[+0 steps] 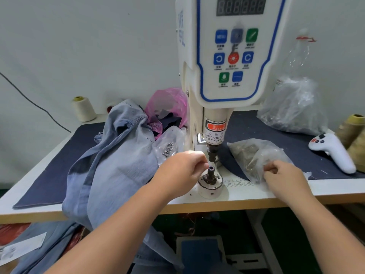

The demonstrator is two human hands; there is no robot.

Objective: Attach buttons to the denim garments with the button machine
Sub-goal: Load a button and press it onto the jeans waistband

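Note:
The white button machine (pixel 227 62) stands at the middle of the table. Its lower die post (pixel 211 169) rises from a round base under the upper punch (pixel 212 153). My left hand (pixel 182 169) hovers just left of the die post with fingers and thumb curled together; anything pinched in them is hidden. My right hand (pixel 284 178) pinches the near edge of a clear bag of brass-coloured buttons (pixel 250 155) lying right of the die. A light-blue denim garment (pixel 116 161) is heaped on the left and hangs over the table's front edge.
A second clear bag of silver parts (pixel 167 149) lies behind my left hand, with a pink bag (pixel 167 103) behind that. A white handheld controller (pixel 333 151), thread cones (pixel 353 133) and a large clear bag (pixel 296 107) sit on the right. A cream thread cone (pixel 84 108) stands back left.

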